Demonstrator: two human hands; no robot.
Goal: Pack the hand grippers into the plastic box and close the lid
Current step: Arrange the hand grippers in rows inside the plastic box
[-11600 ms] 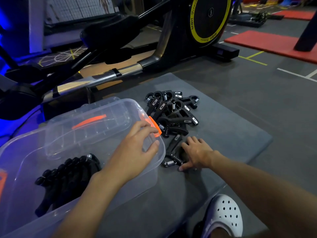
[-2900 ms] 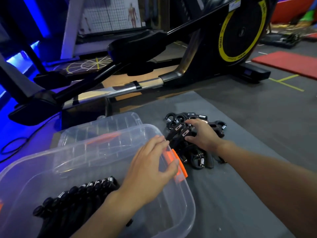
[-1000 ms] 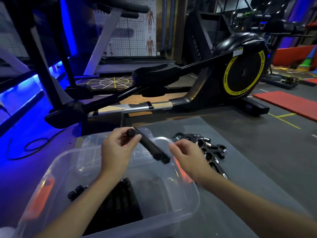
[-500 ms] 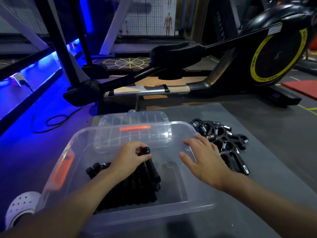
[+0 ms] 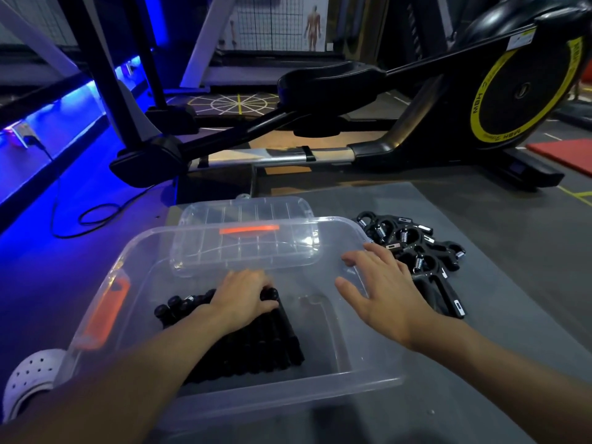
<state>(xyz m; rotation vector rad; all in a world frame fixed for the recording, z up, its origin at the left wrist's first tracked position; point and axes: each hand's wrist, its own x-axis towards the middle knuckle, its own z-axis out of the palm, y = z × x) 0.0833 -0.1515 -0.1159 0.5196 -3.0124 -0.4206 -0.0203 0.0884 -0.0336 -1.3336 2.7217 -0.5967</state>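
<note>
A clear plastic box [image 5: 349, 384] with orange latches stands open on the grey mat. A row of black hand grippers [image 5: 256, 341] lies on its floor. My left hand [image 5: 243, 298] is inside the box, fingers curled over the rightmost gripper of that row. My right hand [image 5: 381, 290] hovers at the box's right rim, fingers spread, holding nothing. A pile of loose black hand grippers [image 5: 416, 251] with silver springs lies on the mat just right of the box. The clear lid [image 5: 246, 219] leans behind the box.
A black elliptical trainer [image 5: 320, 100] with a yellow-ringed flywheel [image 5: 525, 91] stands right behind the mat. A cable [image 5: 80, 216] loops on the blue-lit floor at left. My white perforated clog [image 5: 28, 379] sits at the box's near-left corner. A red mat [image 5: 567, 153] lies far right.
My left hand has carried a gripper down into the box and pressed it against the row. My right hand has let go of it and drifted toward the box's right rim.
</note>
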